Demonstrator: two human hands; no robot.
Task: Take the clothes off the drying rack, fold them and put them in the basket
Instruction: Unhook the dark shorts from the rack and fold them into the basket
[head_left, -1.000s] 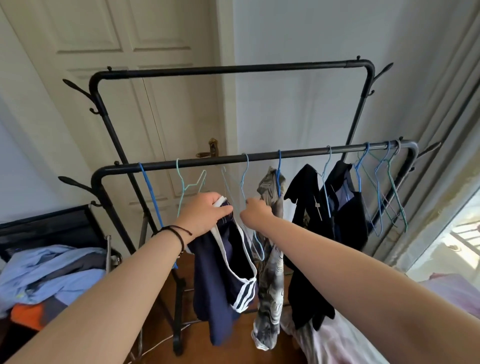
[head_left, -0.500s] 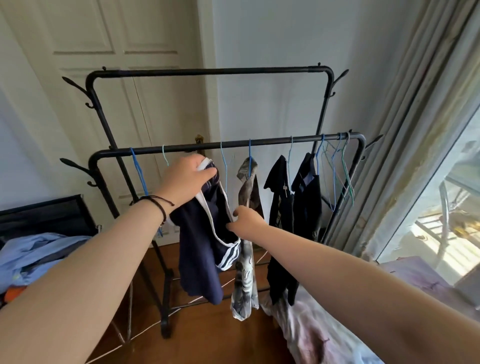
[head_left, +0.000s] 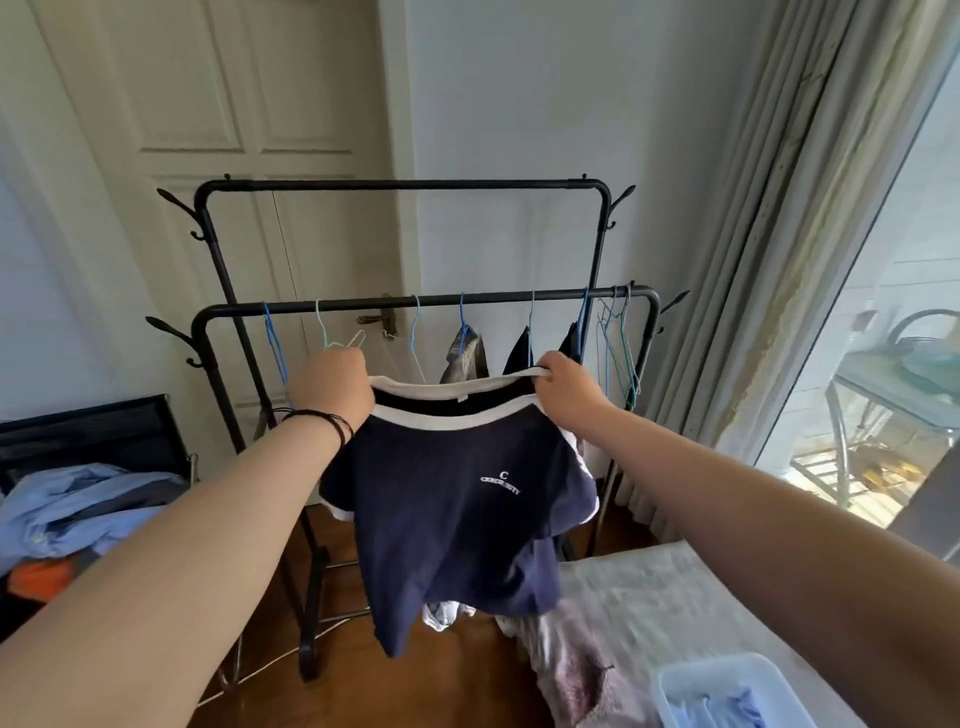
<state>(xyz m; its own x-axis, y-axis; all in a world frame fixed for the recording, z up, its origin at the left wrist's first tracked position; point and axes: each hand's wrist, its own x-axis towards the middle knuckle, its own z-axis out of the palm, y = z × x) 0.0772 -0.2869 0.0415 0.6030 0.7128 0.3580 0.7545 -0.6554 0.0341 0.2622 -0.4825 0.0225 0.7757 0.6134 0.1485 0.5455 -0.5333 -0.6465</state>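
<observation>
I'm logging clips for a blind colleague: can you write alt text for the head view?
A person's left hand and right hand hold a navy T-shirt with white trim spread by its shoulders in front of a black drying rack. Darker clothes and bare hangers hang on the rail; a pale blue basket sits at lower right.

1. Basket (head_left: 737, 691) cut off by bottom edge; contents blurred.
2. Dark garments (head_left: 524, 348) on rack mostly hidden behind navy tee (head_left: 447, 499).
3. Tee's chest print (head_left: 501, 482) too small to read.
4. Clothes pile (head_left: 67, 519) cut off at left edge.
</observation>
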